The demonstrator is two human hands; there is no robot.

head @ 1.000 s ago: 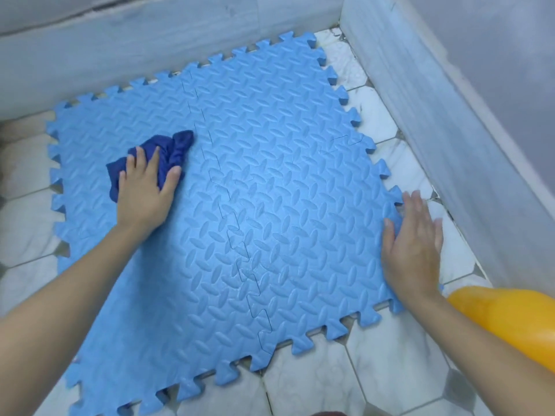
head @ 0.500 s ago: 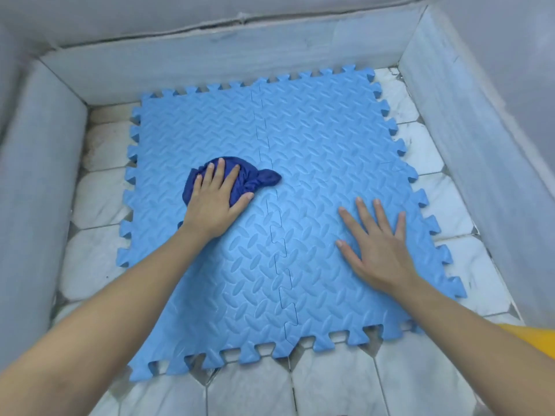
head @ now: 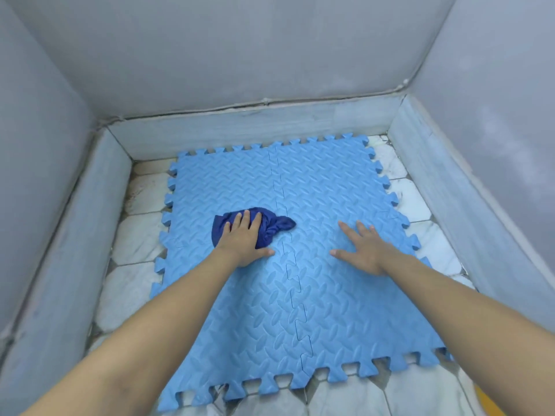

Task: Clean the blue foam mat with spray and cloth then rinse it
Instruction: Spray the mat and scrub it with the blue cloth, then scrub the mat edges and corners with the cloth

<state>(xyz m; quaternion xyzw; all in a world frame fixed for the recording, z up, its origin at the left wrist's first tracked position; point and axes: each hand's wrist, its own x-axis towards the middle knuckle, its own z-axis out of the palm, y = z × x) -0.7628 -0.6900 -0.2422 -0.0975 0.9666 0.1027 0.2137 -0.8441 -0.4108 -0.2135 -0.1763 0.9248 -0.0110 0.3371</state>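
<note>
The walls [head: 270, 55] close in on three sides, with a pale marble curb [head: 255, 127] at their foot, and the tiled floor [head: 135, 235] shows around the mat [head: 315, 295], which lies flat and fills most of it, its two tiles joined down the middle. My left hand [head: 243, 238] presses the cloth [head: 267, 226] onto the mat just left of that seam, fingers [head: 238, 220] spread flat over the bunched fabric rather than gripping it. My right hand [head: 366, 247] lies empty on the right tile, fingers splayed wide, bracing. I judge I am mid-wipe: I see no spray bottle, no running water, and cannot tell whether the mat is wet, so the rinse is yet to come.
</note>
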